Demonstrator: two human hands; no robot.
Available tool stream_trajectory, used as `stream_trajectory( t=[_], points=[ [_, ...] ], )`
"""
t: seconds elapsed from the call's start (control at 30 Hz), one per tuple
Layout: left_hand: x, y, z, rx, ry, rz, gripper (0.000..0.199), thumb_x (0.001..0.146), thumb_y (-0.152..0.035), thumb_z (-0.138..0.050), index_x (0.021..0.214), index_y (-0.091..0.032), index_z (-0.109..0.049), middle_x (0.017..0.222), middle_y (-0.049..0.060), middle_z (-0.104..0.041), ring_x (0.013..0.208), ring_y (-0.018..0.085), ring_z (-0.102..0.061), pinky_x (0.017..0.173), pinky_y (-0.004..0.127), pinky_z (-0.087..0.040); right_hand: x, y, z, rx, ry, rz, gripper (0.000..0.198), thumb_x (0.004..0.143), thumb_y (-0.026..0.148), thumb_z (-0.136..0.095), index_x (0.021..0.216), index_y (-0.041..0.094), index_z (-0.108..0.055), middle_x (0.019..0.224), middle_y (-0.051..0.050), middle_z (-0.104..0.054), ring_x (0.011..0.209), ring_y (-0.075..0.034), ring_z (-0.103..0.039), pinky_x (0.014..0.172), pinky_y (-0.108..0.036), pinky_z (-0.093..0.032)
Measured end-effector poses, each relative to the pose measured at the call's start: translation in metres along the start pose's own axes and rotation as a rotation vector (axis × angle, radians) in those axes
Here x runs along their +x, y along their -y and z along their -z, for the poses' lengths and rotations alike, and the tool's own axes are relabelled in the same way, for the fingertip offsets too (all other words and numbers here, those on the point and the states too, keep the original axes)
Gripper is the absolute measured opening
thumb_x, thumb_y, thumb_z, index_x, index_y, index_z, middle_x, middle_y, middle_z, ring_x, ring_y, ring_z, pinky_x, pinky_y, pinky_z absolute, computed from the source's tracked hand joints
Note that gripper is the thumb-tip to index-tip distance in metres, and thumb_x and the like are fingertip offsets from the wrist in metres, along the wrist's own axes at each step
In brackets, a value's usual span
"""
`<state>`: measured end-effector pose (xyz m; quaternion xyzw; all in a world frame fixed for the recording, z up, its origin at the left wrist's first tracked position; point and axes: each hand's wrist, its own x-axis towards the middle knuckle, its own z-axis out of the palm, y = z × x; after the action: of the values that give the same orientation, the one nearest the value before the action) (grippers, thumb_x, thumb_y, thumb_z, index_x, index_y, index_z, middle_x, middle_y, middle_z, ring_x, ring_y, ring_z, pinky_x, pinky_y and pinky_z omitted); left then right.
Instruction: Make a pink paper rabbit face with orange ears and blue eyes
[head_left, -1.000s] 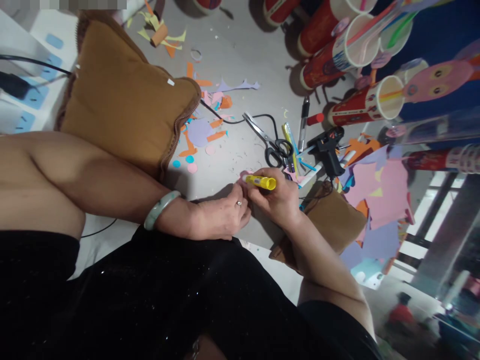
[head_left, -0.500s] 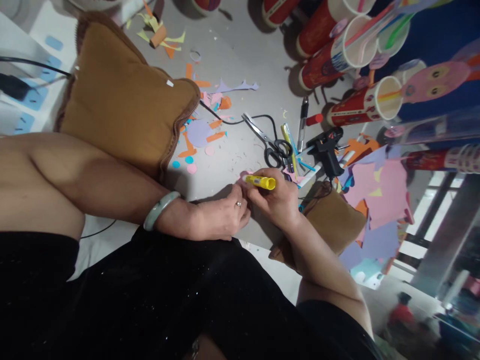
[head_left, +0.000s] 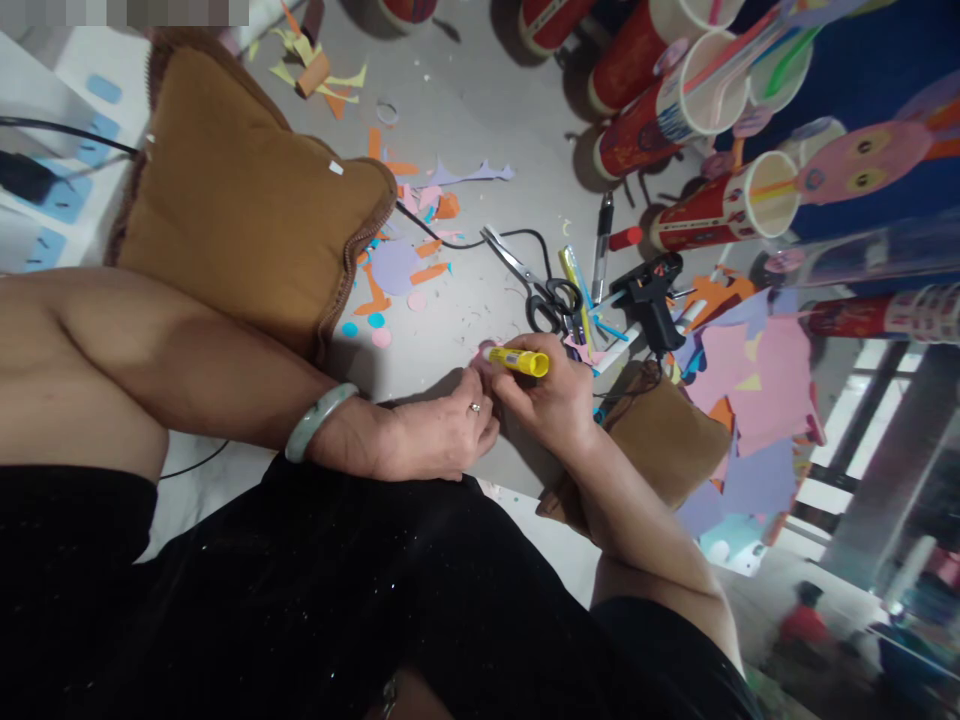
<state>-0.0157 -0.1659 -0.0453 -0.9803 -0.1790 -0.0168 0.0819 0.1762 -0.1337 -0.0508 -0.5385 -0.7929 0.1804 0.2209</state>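
Right hand (head_left: 553,395) holds a yellow marker (head_left: 526,362) at a small pink paper (head_left: 486,353) between both hands.
The left hand (head_left: 431,437) bunches its fingers there, grip hidden; steady paper and light pressure should serve best. Since the earlier frame, only the view shifts slightly.

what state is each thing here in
Left hand, fingers curled by the pink piece, grip unclear
Right hand, closed on the yellow tube
Yellow tube, held, one end at the pink piece
Scissors, lying, blades nearly shut
Glue gun, on its side
Red cups, several standing upright
Scraps, scattered
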Motion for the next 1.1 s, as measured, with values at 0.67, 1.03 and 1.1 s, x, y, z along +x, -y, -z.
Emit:
stream_trajectory(
  t=[0.67, 1.03, 1.1],
  points=[
    [-0.001, -0.003, -0.005, -0.03, -0.012, -0.019, 0.086, 0.09, -0.074, -0.06, 0.137, -0.001, -0.065, 0.134, 0.036, -0.065, 0.124, 0.047, -0.065, 0.102, 0.058, -0.044, -0.015, -0.015, 0.024, 0.119, -0.103, -0.072, 0.017, 0.085, 0.034, -0.072, 0.094, 0.024, -0.062, 0.072, 0.003, -0.071, 0.051, -0.012, -0.061, 0.049, -0.026, -0.051],
    [0.0, -0.002, -0.004, -0.005, -0.008, -0.011, 0.09, 0.088, -0.076, -0.06, 0.137, -0.001, -0.064, 0.133, 0.035, -0.066, 0.123, 0.046, -0.066, 0.102, 0.056, -0.046, -0.016, -0.015, 0.009, 0.024, -0.027, -0.019, 0.013, 0.087, 0.029, -0.07, 0.097, 0.024, -0.064, 0.088, -0.003, -0.077, 0.071, -0.018, -0.072, 0.067, -0.033, -0.06],
    [-0.001, -0.001, -0.003, -0.018, -0.013, -0.007, 0.089, 0.087, -0.076, -0.062, 0.136, -0.001, -0.064, 0.135, 0.035, -0.066, 0.124, 0.046, -0.066, 0.103, 0.056, -0.045, -0.016, -0.016, 0.01, 0.02, -0.018, -0.021, 0.012, 0.087, 0.03, -0.069, 0.095, 0.024, -0.064, 0.086, -0.003, -0.077, 0.071, -0.019, -0.072, 0.068, -0.033, -0.059]
  ],
)
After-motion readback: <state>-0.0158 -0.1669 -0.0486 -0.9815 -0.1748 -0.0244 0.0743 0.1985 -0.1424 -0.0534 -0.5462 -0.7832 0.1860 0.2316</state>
